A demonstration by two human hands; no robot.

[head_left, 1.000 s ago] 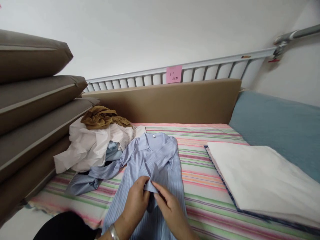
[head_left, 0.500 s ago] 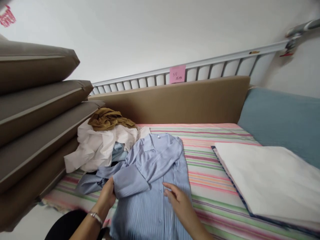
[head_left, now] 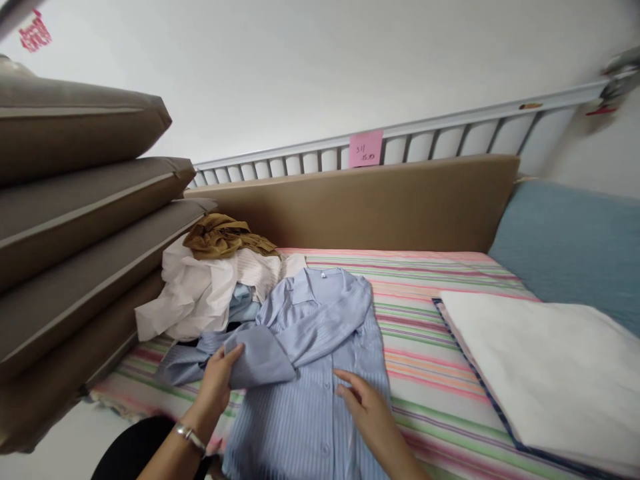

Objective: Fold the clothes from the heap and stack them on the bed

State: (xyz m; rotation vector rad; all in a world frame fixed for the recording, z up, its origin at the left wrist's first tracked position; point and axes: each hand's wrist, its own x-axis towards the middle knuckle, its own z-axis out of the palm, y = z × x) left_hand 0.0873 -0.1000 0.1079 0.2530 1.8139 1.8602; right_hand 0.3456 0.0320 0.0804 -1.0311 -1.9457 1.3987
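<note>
A light blue striped shirt (head_left: 310,427) lies front side up on the bed, its collar pointing away from me and its buttons running down the middle. One sleeve is folded across the chest, and my left hand (head_left: 220,373) pinches the wide cuff (head_left: 263,360) at its end. The other sleeve (head_left: 185,363) stretches out to the left on the bed, partly hidden behind my left hand. Over the shirt's button line hovers my right hand (head_left: 367,407), fingers apart and holding nothing; whether its fingertips touch the fabric I cannot tell.
Left of the shirt is a heap of white clothes (head_left: 200,293) with a brown garment (head_left: 225,237) on top. Stacked cushions (head_left: 100,207) rise at the far left. Folded white fabric (head_left: 540,360) lies right on the striped sheet (head_left: 425,333). A blue pillow (head_left: 575,240) stands behind it.
My left hand has shifted slightly up on the cuff, with its thumb now over the fabric. My right hand stays over the buttons. The view has turned a little left.
</note>
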